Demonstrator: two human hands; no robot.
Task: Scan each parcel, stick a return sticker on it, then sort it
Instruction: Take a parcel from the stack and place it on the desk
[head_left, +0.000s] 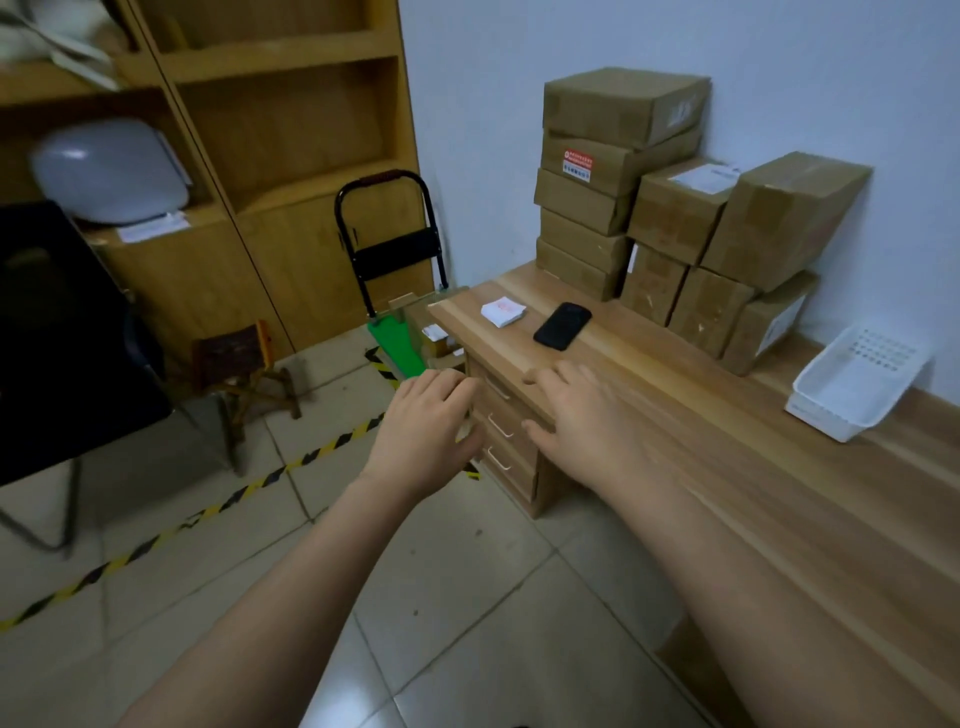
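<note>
Holds both hands out empty with fingers loosely spread, left hand (426, 421) over the grey tiled floor (467, 597), right hand (576, 410) above the front edge of the long wooden desk (727, 493), beyond them a black smartphone (562, 325) and small white sticker stack (503, 312) lying on it, then brown cardboard parcels (623, 104) stacked against the wall (519, 104).

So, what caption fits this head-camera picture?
Open left hand and right hand reach toward a desk with stacked parcels, a black phone, stickers and a white basket.
</note>
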